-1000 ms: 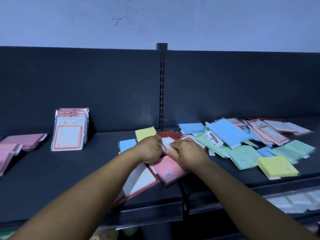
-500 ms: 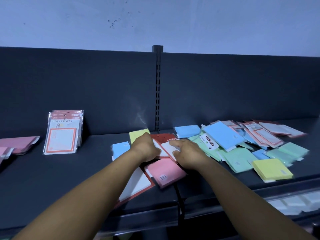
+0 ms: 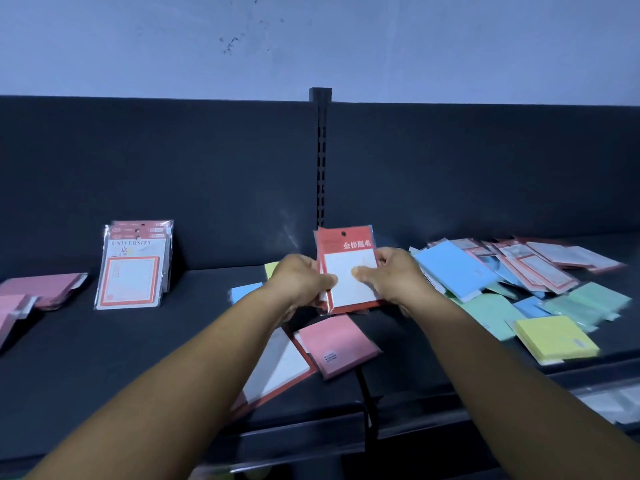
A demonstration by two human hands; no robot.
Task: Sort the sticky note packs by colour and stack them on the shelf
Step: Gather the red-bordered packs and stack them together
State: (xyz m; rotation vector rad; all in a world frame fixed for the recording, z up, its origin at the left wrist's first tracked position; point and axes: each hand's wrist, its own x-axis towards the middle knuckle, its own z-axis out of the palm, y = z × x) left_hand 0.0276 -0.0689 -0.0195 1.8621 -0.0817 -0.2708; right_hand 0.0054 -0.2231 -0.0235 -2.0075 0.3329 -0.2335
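Dark shelving [image 3: 173, 341] with a black back panel runs under a pale wall. Both hands hold red-bordered packs [image 3: 348, 268] upright above the shelf's middle, near the back panel: the left hand [image 3: 299, 280] grips their left edge, the right hand [image 3: 393, 277] grips their right edge, thumbs on the white front. Below them, toward the front edge, lie a pink pack [image 3: 337, 344] and another red-bordered pack [image 3: 273, 368]. Toward the right end a loose heap [image 3: 519, 282] of blue, green, red and yellow packs spreads across the shelf. Toward the left end a stack of red-bordered packs [image 3: 133, 268] leans against the back panel, with pink packs [image 3: 41, 291] lying at the far left edge.
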